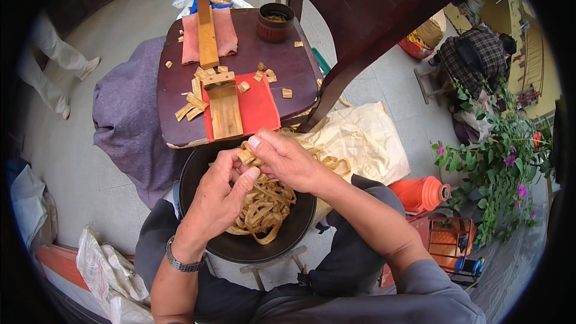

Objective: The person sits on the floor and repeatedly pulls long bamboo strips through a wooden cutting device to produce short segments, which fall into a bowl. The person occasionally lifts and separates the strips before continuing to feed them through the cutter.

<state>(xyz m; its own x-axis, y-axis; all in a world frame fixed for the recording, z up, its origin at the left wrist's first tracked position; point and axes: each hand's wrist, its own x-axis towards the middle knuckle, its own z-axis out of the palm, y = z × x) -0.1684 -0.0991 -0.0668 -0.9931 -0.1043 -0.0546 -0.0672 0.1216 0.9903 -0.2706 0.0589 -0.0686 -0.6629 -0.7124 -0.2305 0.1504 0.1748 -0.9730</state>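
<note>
Pinched between my left hand (pixel 220 193) and my right hand (pixel 288 157) is a folded tan strip (pixel 245 156), perhaps dried plant fibre. Fingers hide much of it. Below them, a tangle of similar long strips (pixel 265 211) lies in a round dark basin (pixel 265 254) between my knees. Just beyond my fingers, a wooden block with an upright end (pixel 226 114) rests on a red cloth (pixel 261 103) on the seat of a dark wooden chair (pixel 247 56). Short flat pieces of the tan material (pixel 194 104) are scattered around the block.
The chair's backrest (pixel 373 4) slants across the upper right. A wooden bar (pixel 207 40) lies on a pink cloth (pixel 225 31) by a dark cup (pixel 275 24). Right of me stand an orange thermos (pixel 418 193) and flowering plants (pixel 499 171). Another person (pixel 477 54) bends over at far right.
</note>
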